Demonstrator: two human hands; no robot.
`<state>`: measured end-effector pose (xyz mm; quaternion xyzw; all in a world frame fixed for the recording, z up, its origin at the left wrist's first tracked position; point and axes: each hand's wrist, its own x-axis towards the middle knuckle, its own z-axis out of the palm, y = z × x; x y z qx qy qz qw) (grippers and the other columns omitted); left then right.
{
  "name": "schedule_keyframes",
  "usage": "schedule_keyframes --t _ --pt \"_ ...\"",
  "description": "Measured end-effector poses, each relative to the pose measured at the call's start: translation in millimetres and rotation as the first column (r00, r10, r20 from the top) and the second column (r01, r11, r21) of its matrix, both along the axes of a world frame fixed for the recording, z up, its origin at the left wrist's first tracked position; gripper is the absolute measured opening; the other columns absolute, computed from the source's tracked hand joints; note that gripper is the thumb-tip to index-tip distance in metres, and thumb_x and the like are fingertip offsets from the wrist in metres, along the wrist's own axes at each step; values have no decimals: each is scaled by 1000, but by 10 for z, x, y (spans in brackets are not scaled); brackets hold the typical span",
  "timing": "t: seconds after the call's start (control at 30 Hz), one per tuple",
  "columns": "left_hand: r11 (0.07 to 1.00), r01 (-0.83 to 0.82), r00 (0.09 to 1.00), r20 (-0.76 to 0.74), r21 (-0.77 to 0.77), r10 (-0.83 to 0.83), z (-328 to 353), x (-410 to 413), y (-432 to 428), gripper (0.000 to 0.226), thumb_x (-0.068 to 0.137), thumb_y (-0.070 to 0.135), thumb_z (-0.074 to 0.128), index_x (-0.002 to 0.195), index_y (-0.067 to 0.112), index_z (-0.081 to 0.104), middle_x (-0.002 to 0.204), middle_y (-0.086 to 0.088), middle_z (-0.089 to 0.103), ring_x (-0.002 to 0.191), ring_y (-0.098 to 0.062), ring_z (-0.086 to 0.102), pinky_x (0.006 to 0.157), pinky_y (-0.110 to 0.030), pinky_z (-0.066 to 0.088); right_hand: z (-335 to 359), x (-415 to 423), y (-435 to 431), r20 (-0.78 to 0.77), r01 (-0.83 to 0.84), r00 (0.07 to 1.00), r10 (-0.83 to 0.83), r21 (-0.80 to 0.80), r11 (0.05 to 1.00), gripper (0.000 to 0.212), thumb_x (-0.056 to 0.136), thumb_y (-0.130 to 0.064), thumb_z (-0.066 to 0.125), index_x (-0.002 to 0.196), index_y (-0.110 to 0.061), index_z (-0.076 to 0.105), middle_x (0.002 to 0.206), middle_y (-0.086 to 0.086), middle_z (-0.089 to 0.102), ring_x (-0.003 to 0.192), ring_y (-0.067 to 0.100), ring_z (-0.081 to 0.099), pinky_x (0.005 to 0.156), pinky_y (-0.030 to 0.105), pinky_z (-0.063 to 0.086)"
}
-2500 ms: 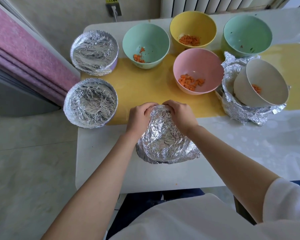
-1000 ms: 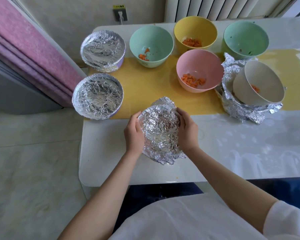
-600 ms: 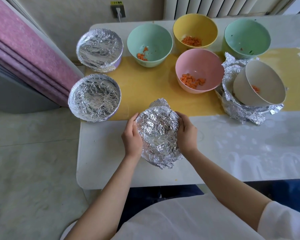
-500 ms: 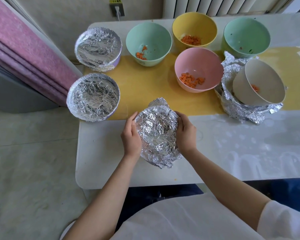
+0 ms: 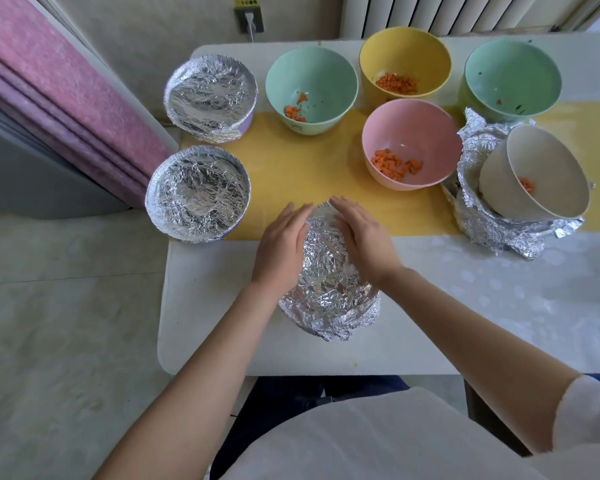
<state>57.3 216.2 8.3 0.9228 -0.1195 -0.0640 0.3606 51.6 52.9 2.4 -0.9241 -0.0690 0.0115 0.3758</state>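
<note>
At 10 o'clock on the desk (image 5: pixel 499 306) stands the far covered bowl (image 5: pixel 211 95), and at 9 o'clock the near covered bowl (image 5: pixel 198 194). Each has foil drawn tight over its rim, so we count those two as done. Next comes our left hand (image 5: pixel 281 244), laid flat on the left flank of the crumpled foil piece (image 5: pixel 326 271). Its fingers are straight and point to 12 o'clock, so its grip is apart, pressing rather than clasping. The foil piece sits at 6 o'clock, close to the desk's near edge and just off the yellow mat (image 5: pixel 309 181). It is domed, and its near hem is ruffled and loose. We cannot tell whether a bowl lies under it. Our right hand (image 5: pixel 364 237) mirrors the left on the other flank, its grip likewise apart, palm smoothing the foil. From 12 to 2 o'clock the left green bowl (image 5: pixel 310 88), the yellow bowl (image 5: pixel 404 60), the pink bowl (image 5: pixel 411 143) and the right green bowl (image 5: pixel 511 84) stand uncovered, the first three with diced carrot inside. At 3 o'clock the white bowl (image 5: pixel 534 178) leans tilted in a sheet of loose foil (image 5: pixel 499 233), holding a few carrot bits, its mouth uncovered. By our judgement the wrapping is well short of halfway: two bowls are sealed, one piece is being shaped, one is barely begun and four are untouched.
</note>
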Motion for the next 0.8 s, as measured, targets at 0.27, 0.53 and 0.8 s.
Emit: schedule_keyframes --t 0.27,0.53,0.8 --pt "989 -113 984 -148 -91 99 -15 129 11 27 98 10 45 119 9 62 98 -11 70 81 -27 62 57 -5 36 -42 187 -20 -201 -29 979 38 48 998 28 99 -15 44 120 -8 61 106 11 69 82 19 60 65 18 33" --pt "991 -130 989 -73 3 130 -43 101 -31 25 96 4 47 114 8 63 104 -9 69 93 -22 64 70 -10 37 -85 177 4 -96 -58 994 56 -14 998 18 96 -10 50 103 -3 64 83 14 69 70 31 62 62 33 42" --pt "992 -124 990 -73 2 124 -27 90 -29 27 95 -1 47 117 6 62 110 -10 68 101 -20 63 78 -6 36 -67 176 11 -88 -82 993 77 -58 995 18 96 -8 48 106 -3 63 89 14 69 74 31 64 64 35 48"
